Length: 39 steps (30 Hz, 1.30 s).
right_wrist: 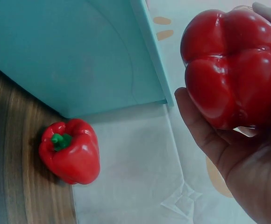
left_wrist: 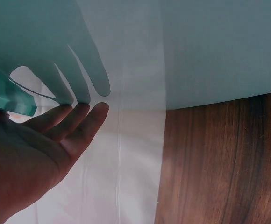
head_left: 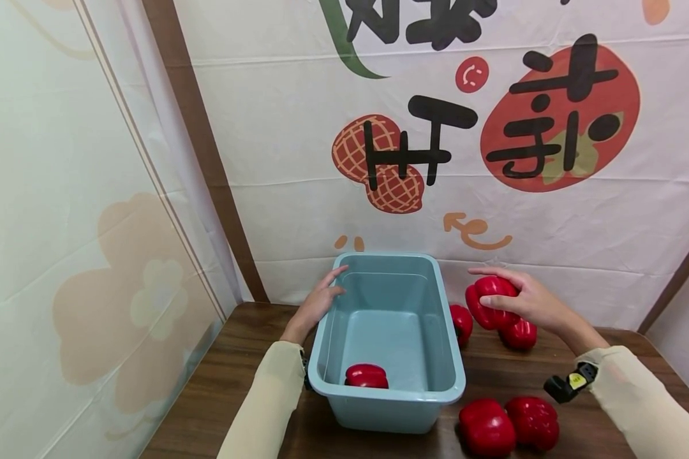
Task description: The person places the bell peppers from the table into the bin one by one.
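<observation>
My right hand holds a red bell pepper in the air, right of the light blue plastic bin. In the right wrist view, the held bell pepper shows its lobed end between thumb and fingers. My left hand grips the bin's left rim. The left wrist view shows that hand's fingers against the bin's outer wall, the thumb mostly hidden. Inside the bin, at the near end, lies one red bell pepper, partly covered by the near rim.
Right of the bin, a bell pepper lies by its wall and another sits below my right hand. Two more bell peppers, one nearer the bin and one beyond, lie near the front. A printed cloth hangs behind the wooden table.
</observation>
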Each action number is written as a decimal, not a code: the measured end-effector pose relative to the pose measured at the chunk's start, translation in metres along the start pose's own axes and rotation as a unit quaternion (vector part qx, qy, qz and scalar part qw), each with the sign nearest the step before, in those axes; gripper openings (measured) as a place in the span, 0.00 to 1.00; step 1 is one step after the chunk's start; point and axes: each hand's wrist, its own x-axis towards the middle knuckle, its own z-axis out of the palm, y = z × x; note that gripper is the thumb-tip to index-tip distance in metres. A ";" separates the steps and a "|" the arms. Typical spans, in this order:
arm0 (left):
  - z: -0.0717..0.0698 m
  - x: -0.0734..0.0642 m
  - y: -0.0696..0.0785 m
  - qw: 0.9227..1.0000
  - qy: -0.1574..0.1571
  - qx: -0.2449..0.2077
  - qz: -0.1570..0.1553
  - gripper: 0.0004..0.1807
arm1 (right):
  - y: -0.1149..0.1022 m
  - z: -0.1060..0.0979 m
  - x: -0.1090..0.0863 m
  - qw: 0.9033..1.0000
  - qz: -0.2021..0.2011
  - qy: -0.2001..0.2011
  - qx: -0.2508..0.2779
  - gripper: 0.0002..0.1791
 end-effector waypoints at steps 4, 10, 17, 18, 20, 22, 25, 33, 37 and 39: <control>0.000 -0.001 0.000 1.000 0.003 0.001 0.002 0.32 | -0.002 -0.001 0.001 1.000 -0.002 0.001 0.004 0.33; 0.000 0.000 0.000 1.000 0.000 0.003 0.002 0.32 | -0.006 -0.001 0.002 1.000 0.001 0.002 0.008 0.34; -0.002 -0.001 0.004 1.000 -0.010 0.010 -0.006 0.32 | -0.008 -0.001 0.002 1.000 0.003 0.002 -0.004 0.34; -0.002 -0.003 0.006 1.000 -0.013 0.010 -0.008 0.33 | -0.008 -0.001 0.003 1.000 0.002 0.003 -0.005 0.34; -0.002 -0.007 0.013 1.000 -0.016 0.012 -0.009 0.33 | -0.009 -0.001 0.003 1.000 0.003 0.003 -0.006 0.35; -0.002 -0.013 0.021 1.000 -0.018 0.016 -0.009 0.33 | -0.009 -0.001 0.004 1.000 0.003 0.002 -0.002 0.34; -0.001 -0.021 0.031 1.000 -0.016 0.022 -0.007 0.33 | -0.011 -0.001 0.005 1.000 0.002 0.001 0.001 0.34; -0.001 -0.025 0.034 1.000 -0.020 0.018 -0.003 0.32 | -0.018 0.002 0.009 1.000 0.004 -0.002 -0.005 0.33; -0.002 -0.024 0.033 1.000 -0.021 0.015 -0.005 0.33 | -0.022 0.003 0.011 1.000 0.011 -0.003 -0.005 0.33; -0.002 -0.024 0.033 1.000 -0.021 0.015 -0.006 0.33 | -0.023 0.004 0.011 1.000 0.011 -0.004 -0.003 0.33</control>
